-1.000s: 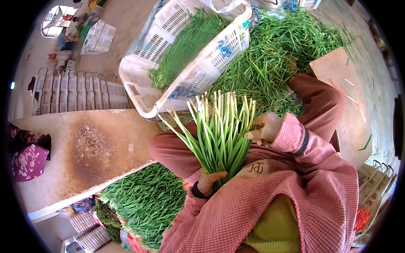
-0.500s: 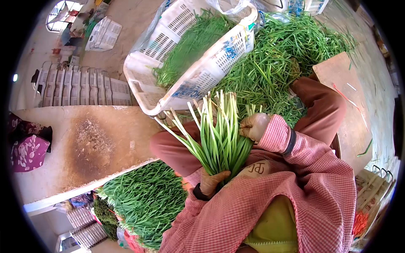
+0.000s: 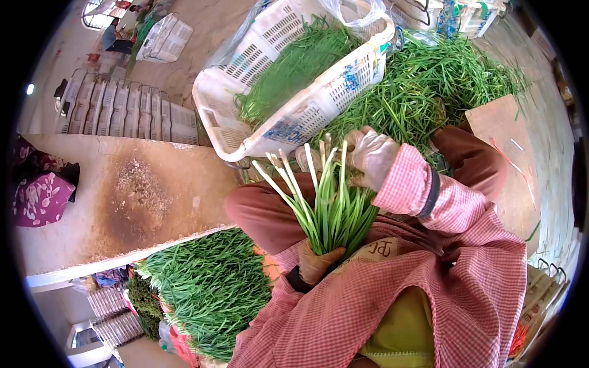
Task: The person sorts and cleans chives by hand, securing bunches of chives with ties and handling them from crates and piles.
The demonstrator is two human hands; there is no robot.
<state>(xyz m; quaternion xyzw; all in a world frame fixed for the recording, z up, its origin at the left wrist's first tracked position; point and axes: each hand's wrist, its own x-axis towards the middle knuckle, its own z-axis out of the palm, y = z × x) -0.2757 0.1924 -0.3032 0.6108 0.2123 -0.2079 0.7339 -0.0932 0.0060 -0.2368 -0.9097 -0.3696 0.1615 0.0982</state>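
A bunch of garlic chives [image 3: 334, 211] stands in front of my lap, white stem ends up and green leaves down. Wrapped round its leafy lower part is my left hand [image 3: 316, 262], in a thin brownish glove. My right hand [image 3: 375, 158], in a pale, dirty glove, is at the right side of the white stem ends. Its fingers are curled closed on some stems, partly hidden from view. Just beyond the hands stands a white plastic basket [image 3: 310, 92] with loose green leaves [image 3: 300, 64] inside.
A large heap of loose leaves [image 3: 423, 86] lies beyond my right hand. Neatly laid chives [image 3: 208, 294] are piled at lower left, beside a stained board [image 3: 92, 202]. Stacked white crates [image 3: 123, 113] stand farther left. A brown board [image 3: 503, 153] is at right. A person [image 3: 115, 38] sits far off.
My right hand has moved up to the stem ends, its fingers now on them. Fewer white stems show in the bunch. My left hand keeps its hold; the view has shifted slightly.
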